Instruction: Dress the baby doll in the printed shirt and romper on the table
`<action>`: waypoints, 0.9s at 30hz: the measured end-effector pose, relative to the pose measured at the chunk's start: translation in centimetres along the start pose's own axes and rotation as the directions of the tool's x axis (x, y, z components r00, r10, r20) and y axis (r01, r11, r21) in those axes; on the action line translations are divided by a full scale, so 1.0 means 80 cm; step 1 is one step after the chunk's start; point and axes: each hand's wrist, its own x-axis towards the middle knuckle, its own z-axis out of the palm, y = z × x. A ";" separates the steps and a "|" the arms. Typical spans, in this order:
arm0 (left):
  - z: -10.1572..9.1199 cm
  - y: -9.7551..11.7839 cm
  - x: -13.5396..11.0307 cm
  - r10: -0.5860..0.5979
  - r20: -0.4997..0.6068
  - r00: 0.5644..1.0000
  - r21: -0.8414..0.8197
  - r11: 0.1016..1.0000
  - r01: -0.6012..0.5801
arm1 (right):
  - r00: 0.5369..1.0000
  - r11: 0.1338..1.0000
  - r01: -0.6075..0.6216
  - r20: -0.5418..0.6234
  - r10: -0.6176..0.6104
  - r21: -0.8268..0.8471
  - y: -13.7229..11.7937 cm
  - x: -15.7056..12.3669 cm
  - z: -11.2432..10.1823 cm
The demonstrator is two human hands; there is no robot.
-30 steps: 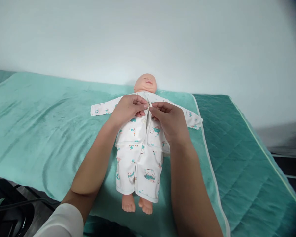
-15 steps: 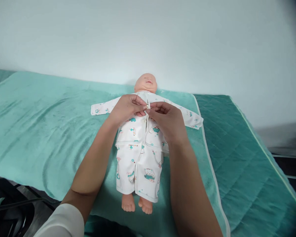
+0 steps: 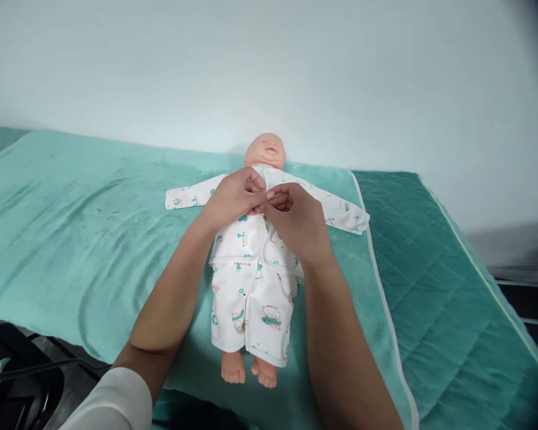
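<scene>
A baby doll [image 3: 266,149] lies on its back, head toward the wall, in a white printed shirt [image 3: 235,239] and matching trousers [image 3: 271,298]. Both its sleeves stretch out to the sides, and its bare feet show below the trouser legs. My left hand [image 3: 237,194] is closed at the shirt's front opening over the chest, thumb and fingers pinching the cloth edge. Against its fingertips, my right hand [image 3: 296,215] pinches the other edge of the opening. The fingers hide the fastening between them. Below my hands the two shirt fronts lie close together.
A light green blanket [image 3: 72,227] lies under the doll, over a darker quilted cover [image 3: 434,286] at the right. Behind stands a pale wall [image 3: 269,65]. A black chair-like object [image 3: 22,382] and a dark cable [image 3: 40,368] are at the lower left.
My hands have drawn together at the chest, the right one shifting slightly left. The cloth edges and fastening that showed between the fingertips are now covered. The doll has stayed in place.
</scene>
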 end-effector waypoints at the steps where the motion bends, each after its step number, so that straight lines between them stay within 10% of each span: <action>1: 0.001 -0.002 0.001 0.011 -0.014 1.000 0.019 1.000 -0.011 | 1.000 1.000 0.007 0.001 -0.007 -0.003 -0.001 0.000 0.000; 27: -0.007 -0.007 0.006 -0.089 0.024 0.996 -0.267 0.959 0.092 | 0.997 0.997 -0.010 0.073 0.016 -0.083 -0.016 -0.010 -0.008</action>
